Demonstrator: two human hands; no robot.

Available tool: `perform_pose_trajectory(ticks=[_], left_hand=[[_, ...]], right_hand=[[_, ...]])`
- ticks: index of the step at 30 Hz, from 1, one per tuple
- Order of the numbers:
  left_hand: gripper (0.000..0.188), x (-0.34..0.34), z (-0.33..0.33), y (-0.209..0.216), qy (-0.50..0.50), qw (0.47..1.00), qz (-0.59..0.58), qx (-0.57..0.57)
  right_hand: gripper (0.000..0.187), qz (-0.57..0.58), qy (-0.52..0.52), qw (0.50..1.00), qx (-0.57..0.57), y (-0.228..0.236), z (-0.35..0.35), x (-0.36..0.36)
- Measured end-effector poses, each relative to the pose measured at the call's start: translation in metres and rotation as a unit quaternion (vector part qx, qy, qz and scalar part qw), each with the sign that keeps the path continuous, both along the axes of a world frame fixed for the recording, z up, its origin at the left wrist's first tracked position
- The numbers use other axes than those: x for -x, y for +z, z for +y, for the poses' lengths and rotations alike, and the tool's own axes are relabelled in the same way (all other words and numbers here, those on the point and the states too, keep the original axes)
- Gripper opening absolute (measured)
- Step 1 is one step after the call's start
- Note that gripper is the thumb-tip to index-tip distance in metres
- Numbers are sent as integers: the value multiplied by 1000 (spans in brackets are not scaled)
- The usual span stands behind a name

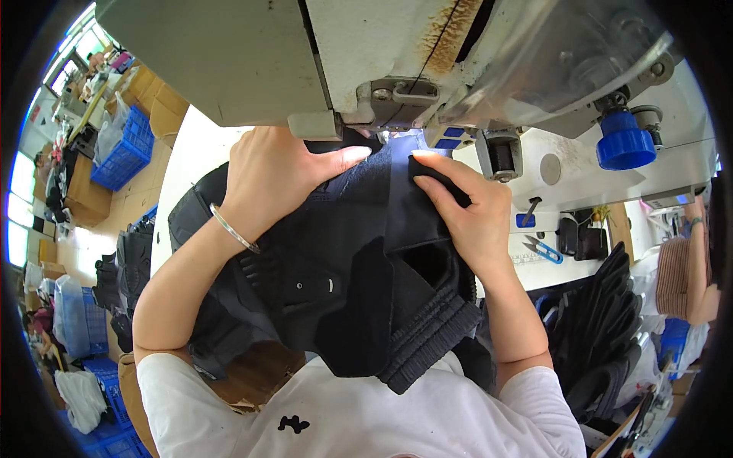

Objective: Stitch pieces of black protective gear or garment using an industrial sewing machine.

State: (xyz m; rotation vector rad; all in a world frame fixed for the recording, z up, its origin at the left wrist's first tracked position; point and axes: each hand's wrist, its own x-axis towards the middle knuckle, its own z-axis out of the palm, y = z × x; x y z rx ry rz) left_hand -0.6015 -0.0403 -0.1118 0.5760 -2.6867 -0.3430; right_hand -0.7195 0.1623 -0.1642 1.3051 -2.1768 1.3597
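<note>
A bulky black fabric piece (pixel 328 252), with a smooth panel and a gathered elastic band (pixel 431 343), lies under the head of a sewing machine (pixel 405 103). My left hand (pixel 279 172) grips it at the left of the stitching area, thumb stretched along the cloth and the other fingers mostly hidden. On the right, my right hand (pixel 469 206) pinches a folded black strip of the piece, thumb and forefinger close to the machine foot. The needle itself is hard to make out. A bright light falls on the cloth between my thumbs.
Blue-handled thread snips (pixel 544 249) lie on the white table to the right. Several black padded pieces (pixel 595 328) are stacked beside my right elbow. Blue crates (pixel 126 149) stand on the floor at left. Another person's arm (pixel 696 259) shows at far right.
</note>
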Motion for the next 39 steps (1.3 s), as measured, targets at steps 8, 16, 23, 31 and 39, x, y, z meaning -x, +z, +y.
perform_pose_trajectory(ticks=[8, 16, 23, 31, 39], left_hand=[[37, 7, -9, -8, -93, 978, -6, -184], [49, 6, 3, -4, -21, 991, -7, -133], [46, -1, 1, -4, -42, 996, 83, -15], [46, -2, 3, -5, -8, 999, 35, -12], [61, -2, 0, -12, -23, 996, 81, 43]], right_hand=[[22, -51, 17, 998, -21, 7, 4, 2], [20, -46, 20, 999, 6, 1, 7, 7], [21, -37, 12, 999, -13, 6, 3, 2], [22, -91, 1, 993, -77, 9, 2, 1], [23, -86, 5, 993, -78, 9, 3, 2]])
